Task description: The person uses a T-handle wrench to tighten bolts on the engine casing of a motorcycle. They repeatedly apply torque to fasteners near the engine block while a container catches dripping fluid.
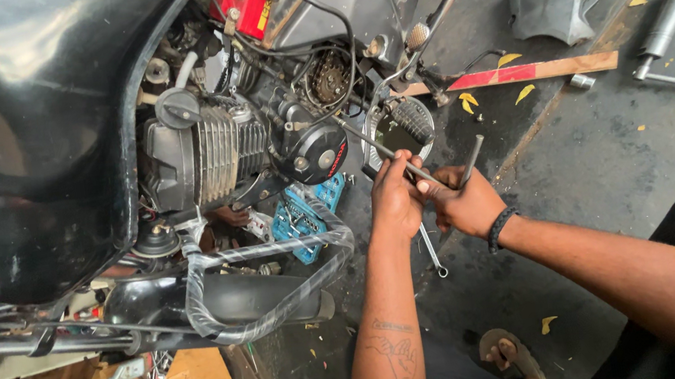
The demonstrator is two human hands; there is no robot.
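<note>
Concrete floor open rightward; both hands grip T-wrench beside engine.

Around the one motorcycle engine I counted two hands, left hand and right hand, on one T-handled wrench. Right of the engine lay one wooden strip, one grey cover and one shock absorber.

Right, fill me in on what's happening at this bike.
A person crouches beside a black motorcycle whose engine is exposed. Both hands grip a long T-handle wrench: the left hand on the shaft, the right hand at the crossbar. The shaft reaches in toward the engine's side cover. A spanner lies on the floor below the hands.
</note>
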